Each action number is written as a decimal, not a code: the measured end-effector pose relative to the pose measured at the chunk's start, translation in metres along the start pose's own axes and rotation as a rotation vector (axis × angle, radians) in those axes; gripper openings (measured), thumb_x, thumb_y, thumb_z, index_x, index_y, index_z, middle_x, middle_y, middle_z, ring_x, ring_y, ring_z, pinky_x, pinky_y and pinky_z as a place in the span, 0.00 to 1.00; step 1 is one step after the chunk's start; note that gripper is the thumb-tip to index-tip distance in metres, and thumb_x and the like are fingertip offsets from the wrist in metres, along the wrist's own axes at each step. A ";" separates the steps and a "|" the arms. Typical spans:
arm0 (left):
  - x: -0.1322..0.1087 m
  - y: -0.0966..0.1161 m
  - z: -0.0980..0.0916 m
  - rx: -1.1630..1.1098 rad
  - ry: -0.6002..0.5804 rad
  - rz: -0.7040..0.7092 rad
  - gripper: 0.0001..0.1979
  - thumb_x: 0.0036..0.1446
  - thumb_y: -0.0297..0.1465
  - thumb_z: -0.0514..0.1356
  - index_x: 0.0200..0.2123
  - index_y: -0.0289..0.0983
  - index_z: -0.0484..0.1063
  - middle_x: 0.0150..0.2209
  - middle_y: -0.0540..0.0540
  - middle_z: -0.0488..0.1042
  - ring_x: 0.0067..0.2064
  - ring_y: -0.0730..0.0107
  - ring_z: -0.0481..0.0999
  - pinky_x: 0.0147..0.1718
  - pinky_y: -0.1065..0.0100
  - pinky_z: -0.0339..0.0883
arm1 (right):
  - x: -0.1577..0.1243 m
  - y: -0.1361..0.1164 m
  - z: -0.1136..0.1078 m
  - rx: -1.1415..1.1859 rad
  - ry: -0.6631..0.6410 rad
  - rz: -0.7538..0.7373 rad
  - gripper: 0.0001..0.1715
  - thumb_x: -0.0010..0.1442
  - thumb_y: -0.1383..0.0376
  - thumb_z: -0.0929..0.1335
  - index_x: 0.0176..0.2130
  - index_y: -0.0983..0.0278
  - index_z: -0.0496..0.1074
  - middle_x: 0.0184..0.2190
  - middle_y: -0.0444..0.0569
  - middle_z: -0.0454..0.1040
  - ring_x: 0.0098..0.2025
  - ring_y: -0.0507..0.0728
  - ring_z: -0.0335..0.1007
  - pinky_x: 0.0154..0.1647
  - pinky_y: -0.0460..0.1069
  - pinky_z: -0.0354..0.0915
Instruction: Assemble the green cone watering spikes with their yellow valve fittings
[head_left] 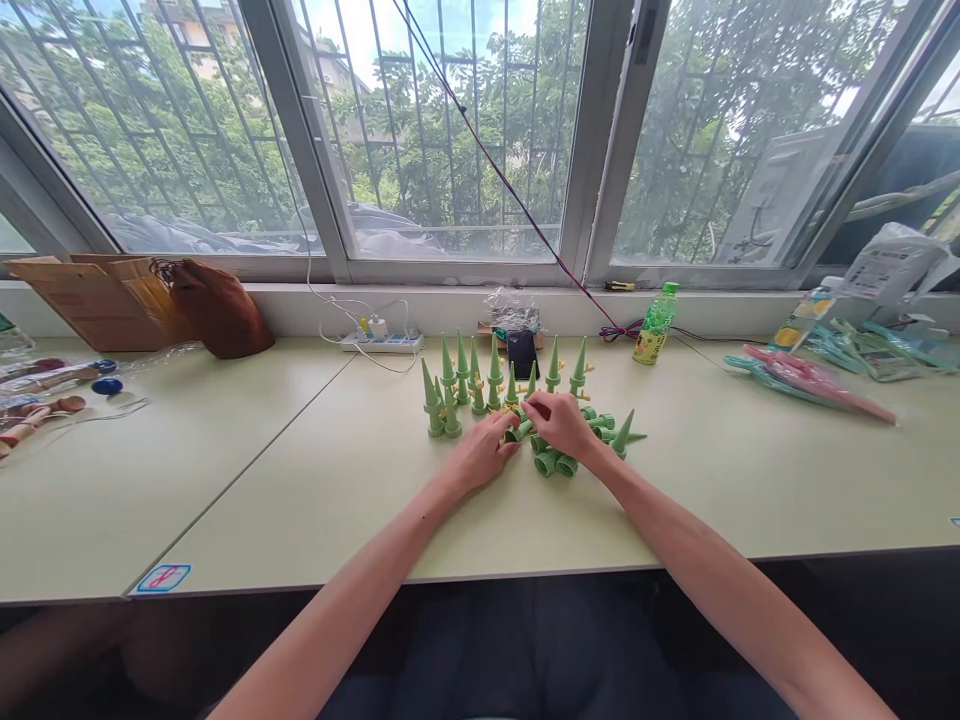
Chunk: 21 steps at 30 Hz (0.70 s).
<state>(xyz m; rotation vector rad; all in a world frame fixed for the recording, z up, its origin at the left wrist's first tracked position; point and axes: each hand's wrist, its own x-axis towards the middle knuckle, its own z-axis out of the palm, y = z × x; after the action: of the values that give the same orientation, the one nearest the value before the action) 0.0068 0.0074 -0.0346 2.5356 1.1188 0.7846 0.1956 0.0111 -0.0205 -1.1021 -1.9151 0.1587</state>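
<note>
My left hand (486, 450) is closed around a green plant watering spike (517, 433), whose open end points toward me. My right hand (561, 424) has its fingers pinched together close to the far end of that spike; what lies between the fingertips is hidden. Several green spikes with yellow valves (495, 375) stand upright, points up, just beyond my hands. Under and beside my right hand lies a pile of green spikes (546, 462) on their sides. One more spike (623, 434) stands to the right of the pile.
Behind the spikes are a black phone (523, 355) and clear plastic wrapping (513, 310). A green drink bottle (655, 325) stands right of them, a power strip (382, 343) left. A brown bag (216, 310) sits far left; pink and teal packets (814, 385) lie far right.
</note>
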 end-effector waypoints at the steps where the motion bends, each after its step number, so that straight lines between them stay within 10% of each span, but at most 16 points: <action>1: 0.000 0.000 0.000 -0.001 0.001 0.004 0.11 0.60 0.29 0.57 0.46 0.40 0.68 0.46 0.44 0.73 0.38 0.63 0.75 0.35 0.66 0.66 | 0.000 0.000 0.000 0.001 -0.002 0.001 0.17 0.64 0.62 0.64 0.25 0.64 0.69 0.18 0.40 0.63 0.21 0.49 0.54 0.26 0.45 0.53; 13: 0.002 0.001 0.000 -0.141 0.151 0.032 0.09 0.61 0.29 0.56 0.45 0.39 0.66 0.45 0.44 0.73 0.31 0.71 0.72 0.35 0.64 0.69 | 0.000 -0.005 -0.002 0.072 0.102 -0.006 0.18 0.66 0.58 0.62 0.28 0.64 0.70 0.18 0.41 0.63 0.20 0.49 0.55 0.25 0.45 0.54; 21: 0.006 0.013 -0.012 -0.749 0.268 -0.125 0.15 0.58 0.41 0.60 0.42 0.38 0.64 0.31 0.48 0.70 0.26 0.73 0.71 0.17 0.74 0.65 | -0.001 -0.012 -0.004 0.167 0.215 0.064 0.17 0.68 0.55 0.61 0.48 0.63 0.70 0.25 0.43 0.72 0.21 0.50 0.67 0.24 0.45 0.61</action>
<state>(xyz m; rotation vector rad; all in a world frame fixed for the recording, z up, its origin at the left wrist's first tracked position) 0.0113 0.0036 -0.0165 1.7595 0.8232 1.2497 0.1917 0.0023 -0.0126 -1.0253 -1.6460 0.2220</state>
